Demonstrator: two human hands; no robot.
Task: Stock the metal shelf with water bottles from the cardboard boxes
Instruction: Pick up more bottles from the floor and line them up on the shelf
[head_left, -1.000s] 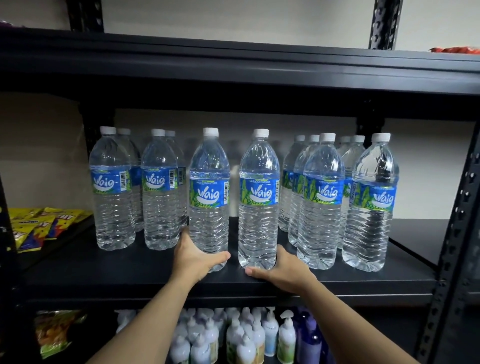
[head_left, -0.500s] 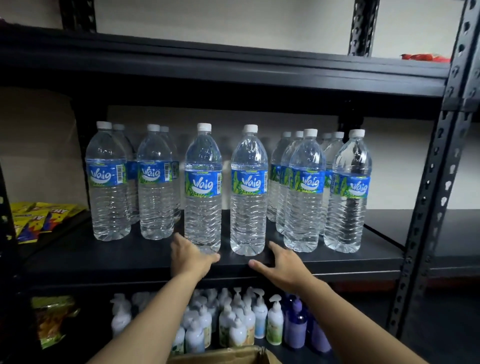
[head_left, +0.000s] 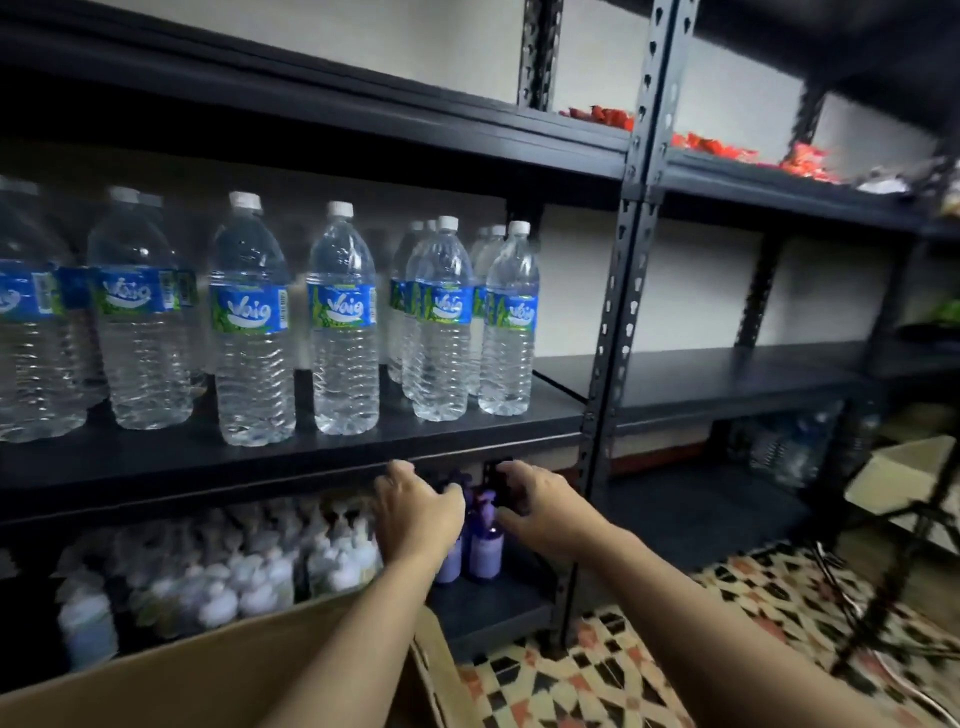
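- Many water bottles (head_left: 343, 322) stand upright on the middle board of the metal shelf (head_left: 156, 478). They are in short rows, front to back, with labels facing out, probably so that a buyer can read them.
- Two of these bottles stand alone near the front edge of the board. The groups to either side of them are packed more tightly.
- At the right end of this board, beside the upright post (head_left: 618, 312), some bare space is left. It seems more bottles can go there.
- The bottles are of clear thin plastic with ribbed walls, white screw caps and blue-green labels. The board is dark painted metal, flat and matte, and the post is punched with holes.
- The left hand (head_left: 418, 519) hangs just below the front edge of the board. Its fingers are relaxed and hold nothing.
- The right hand (head_left: 540, 512) is beside it, also under the edge. Its fingers are loosely bent and empty.
- A cardboard box (head_left: 208, 675) with a brown, plain flap lies below the shelf, close to the person. Its inside is not visible. Judging from the empty hands, the next bottles must be fetched from a box.
- On the board under the bottles stand small pump bottles (head_left: 234, 571), white and purple, blurred.
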